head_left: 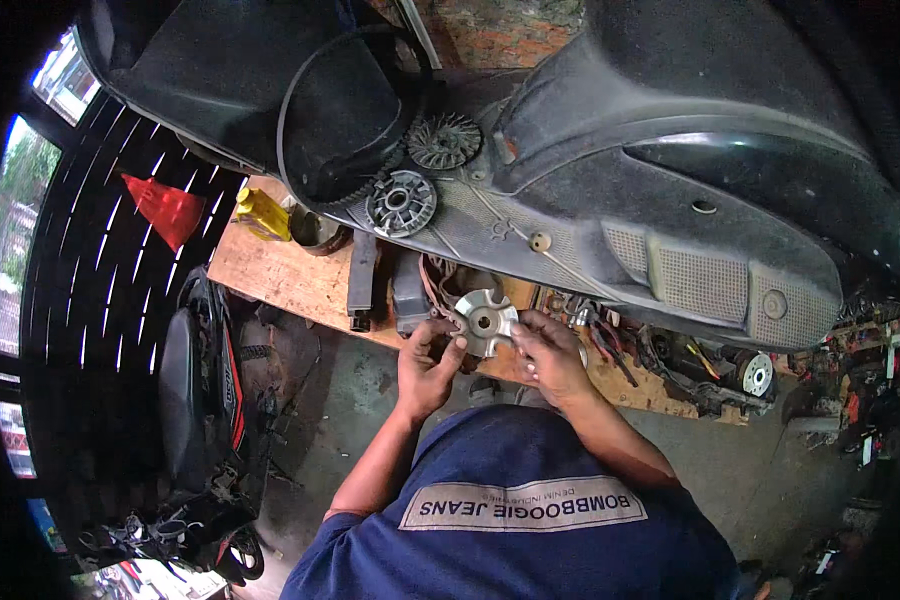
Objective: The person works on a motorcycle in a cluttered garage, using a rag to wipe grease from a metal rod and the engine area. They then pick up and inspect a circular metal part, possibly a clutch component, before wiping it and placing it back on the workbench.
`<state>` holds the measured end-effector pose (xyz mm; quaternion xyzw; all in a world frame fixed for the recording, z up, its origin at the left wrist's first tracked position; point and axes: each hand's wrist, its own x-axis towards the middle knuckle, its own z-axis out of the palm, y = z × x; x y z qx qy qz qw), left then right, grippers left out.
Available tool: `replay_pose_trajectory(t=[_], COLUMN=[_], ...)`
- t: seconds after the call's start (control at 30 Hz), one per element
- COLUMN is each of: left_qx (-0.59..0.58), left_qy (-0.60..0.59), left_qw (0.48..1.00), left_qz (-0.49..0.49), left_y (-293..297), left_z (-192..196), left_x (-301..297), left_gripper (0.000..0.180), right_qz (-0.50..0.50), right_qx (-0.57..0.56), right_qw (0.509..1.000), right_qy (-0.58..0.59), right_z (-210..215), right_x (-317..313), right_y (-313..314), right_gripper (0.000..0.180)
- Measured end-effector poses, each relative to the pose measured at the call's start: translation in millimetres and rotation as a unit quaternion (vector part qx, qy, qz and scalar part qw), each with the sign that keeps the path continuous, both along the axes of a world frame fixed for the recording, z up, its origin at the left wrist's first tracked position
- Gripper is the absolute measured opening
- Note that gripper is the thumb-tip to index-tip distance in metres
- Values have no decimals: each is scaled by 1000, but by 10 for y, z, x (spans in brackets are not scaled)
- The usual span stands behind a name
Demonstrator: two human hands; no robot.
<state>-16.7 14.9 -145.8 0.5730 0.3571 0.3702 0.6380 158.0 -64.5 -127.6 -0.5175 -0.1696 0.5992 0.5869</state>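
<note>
A round silver variator plate (489,318), with a notched rim and a hole in its middle, is held up between my hands, just over the bench's near edge. My left hand (429,366) grips it by the left rim, thumb toward the plate. At its right rim is my right hand (554,358), its fingers closed in a pinch. Whether a small piece sits between those fingertips is too small to tell. Beyond, on the dark scooter body panel, rest a finned pulley disc (444,142) and a round variator hub (401,204). A black drive belt (286,130) loops beside them.
The wooden bench (260,270) holds a yellow bottle (262,214), a round tin (317,232), a dark box-shaped part (362,280) and red-handled pliers (608,340). The large scooter panel (710,285) overhangs the far side. A parked motorbike (185,390) stands at left.
</note>
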Motion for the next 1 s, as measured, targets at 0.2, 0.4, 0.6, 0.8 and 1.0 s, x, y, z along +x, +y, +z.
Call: replay_pose_trajectory(t=[0.2,0.4,0.6,0.8,1.0], left_qx=[-78,-94,-67,-4,-21], left_qy=[-102,-35,19,71,57], left_qw=[991,995,998,997,998], left_qz=[24,-2,-7,-2,-15], left_y=[-114,-110,-83,-152,-203], left_z=[-75,-253,-267,-455,-380], left_x=[176,115,49,85,143], left_gripper=[26,29,28,28,30], right_qz=[-27,-11,-92,-85,-67], right_qx=[30,-39,-107,-46,-49], right_qw=[991,994,961,982,977], right_qy=[-129,97,236,160,197], right_z=[-205,-137,-457,-289,-247], right_x=[-60,-32,252,201,238], right_y=[-22,-72,-135,-192,-252], right_gripper=[15,11,21,14,26])
